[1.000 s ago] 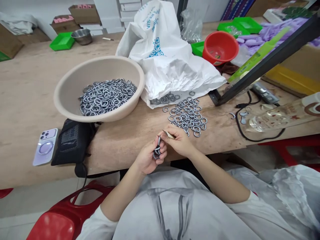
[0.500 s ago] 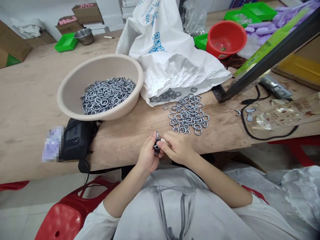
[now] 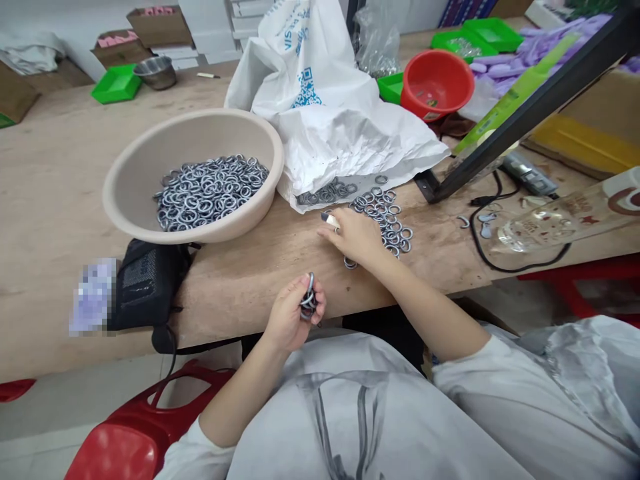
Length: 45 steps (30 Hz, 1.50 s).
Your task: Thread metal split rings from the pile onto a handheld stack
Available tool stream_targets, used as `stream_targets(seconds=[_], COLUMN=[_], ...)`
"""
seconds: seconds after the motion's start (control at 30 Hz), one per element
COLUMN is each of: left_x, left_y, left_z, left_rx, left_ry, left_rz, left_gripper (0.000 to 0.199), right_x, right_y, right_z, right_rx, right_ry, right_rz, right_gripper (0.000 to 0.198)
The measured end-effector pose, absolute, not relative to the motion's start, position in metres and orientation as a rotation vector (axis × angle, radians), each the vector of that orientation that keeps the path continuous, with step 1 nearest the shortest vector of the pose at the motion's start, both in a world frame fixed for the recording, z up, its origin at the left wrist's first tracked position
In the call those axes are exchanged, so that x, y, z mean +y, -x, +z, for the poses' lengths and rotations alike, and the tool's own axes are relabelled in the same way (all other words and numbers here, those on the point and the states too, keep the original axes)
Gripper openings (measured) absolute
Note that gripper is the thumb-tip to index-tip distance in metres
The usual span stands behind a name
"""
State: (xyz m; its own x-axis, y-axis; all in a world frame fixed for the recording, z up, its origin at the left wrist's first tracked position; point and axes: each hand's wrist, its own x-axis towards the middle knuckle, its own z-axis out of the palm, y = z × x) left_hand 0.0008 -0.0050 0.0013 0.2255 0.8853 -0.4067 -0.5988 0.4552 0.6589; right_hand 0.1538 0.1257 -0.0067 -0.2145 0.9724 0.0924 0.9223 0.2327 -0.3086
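Note:
My left hand is closed around several grey metal rings, one of them standing up between thumb and fingers. It is just over the front edge of the table. Farther forward, my right hand grips a small white tool with a dark tip, which points to the left; the rest of it is hidden in the fingers. That hand is over the left side of a loose pile of metal rings and covers part of it. Whether its fingers touch the rings I cannot tell.
A beige basin holds many rings on the left. Behind the pile lies a white sack with rings at its mouth. A dark metal post slants up at right, beside a cable and a clear bottle. A black pouch is at front left.
My hands have come apart. The right one has moved forward to the ring pile with the white tool, while the left stays near the table edge with its rings. The view has shifted slightly.

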Motion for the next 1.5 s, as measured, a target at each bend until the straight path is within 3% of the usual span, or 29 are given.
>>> stream_targets(seconds=[0.13, 0.23, 0.3, 0.37, 0.43, 0.57, 0.87, 1.03, 1.3, 1.5], left_x=[0.000, 0.003, 0.006, 0.009, 0.012, 0.013, 0.005, 0.007, 0.005, -0.004], left_y=[0.009, 0.017, 0.019, 0.019, 0.017, 0.008, -0.016, -0.016, -0.020, -0.018], left_z=[-0.004, -0.010, -0.012, -0.014, -0.013, -0.008, -0.002, 0.002, 0.000, 0.002], left_rx=[0.872, 0.891, 0.887, 0.876, 0.836, 0.665, 0.889, 0.879, 0.954, 0.843], left_ry=[-0.365, -0.279, -0.227, -0.212, -0.227, -0.234, -0.407, -0.406, -0.305, -0.430], left_rz=[1.098, 1.126, 1.110, 1.061, 0.966, 0.818, 1.095, 1.122, 1.111, 1.122], left_gripper=[0.032, 0.029, 0.031, 0.035, 0.041, 0.045, 0.044, 0.045, 0.046, 0.046], right_x=[0.154, 0.149, 0.131, 0.107, 0.083, 0.057, 0.047, 0.041, 0.025, 0.045], right_y=[-0.141, -0.138, -0.138, -0.138, -0.137, -0.136, -0.148, -0.159, -0.159, -0.160], right_z=[-0.002, 0.002, 0.005, 0.007, 0.005, -0.003, -0.001, 0.000, 0.005, -0.007], right_rx=[-2.396, -2.387, -2.279, -2.068, -1.879, -1.714, -1.622, -1.878, -2.161, -2.070], right_ry=[1.919, 1.803, 1.572, 1.226, 1.026, 0.984, 1.098, 1.089, 1.074, 1.199], right_rz=[0.150, 0.265, 0.600, 1.151, 1.403, 1.348, 1.347, 0.968, 0.664, 0.834], right_gripper=[0.030, 0.023, 0.021, 0.028, 0.032, 0.032, 0.030, 0.042, 0.041, 0.049])
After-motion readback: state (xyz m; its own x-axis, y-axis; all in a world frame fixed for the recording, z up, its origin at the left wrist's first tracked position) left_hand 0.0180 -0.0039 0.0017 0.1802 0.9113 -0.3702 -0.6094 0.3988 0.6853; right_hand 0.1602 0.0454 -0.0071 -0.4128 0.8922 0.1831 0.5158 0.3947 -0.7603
